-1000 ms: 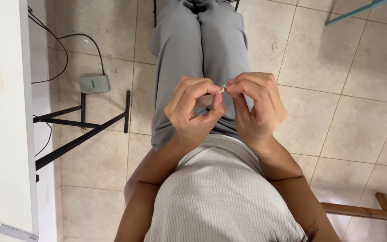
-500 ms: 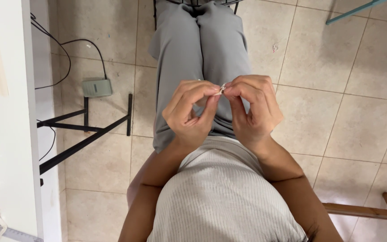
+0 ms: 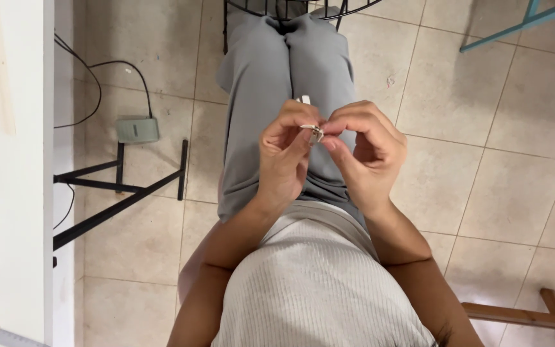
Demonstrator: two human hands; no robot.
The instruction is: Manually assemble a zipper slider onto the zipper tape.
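Observation:
I am seated, looking down at my lap in grey trousers (image 3: 271, 83) and a white ribbed top (image 3: 316, 289). My left hand (image 3: 284, 154) and my right hand (image 3: 364, 151) meet above my thighs, fingertips pinched together on a small silvery metal piece (image 3: 315, 132). Both thumbs and forefingers press on it from either side. A small white bit (image 3: 304, 99) shows just above the left fingers; what it is I cannot tell.
A white table (image 3: 8, 160) with a black metal frame (image 3: 117, 193) stands at the left. A grey power adapter (image 3: 137, 129) with black cables lies on the beige tiled floor. Black wire chair base at top, teal bar at top right, wooden piece (image 3: 521, 315) at bottom right.
Both hands stay pinched on the small metal piece; the fingers have shifted slightly and the view has drifted a little, moving the hands lower in the frame.

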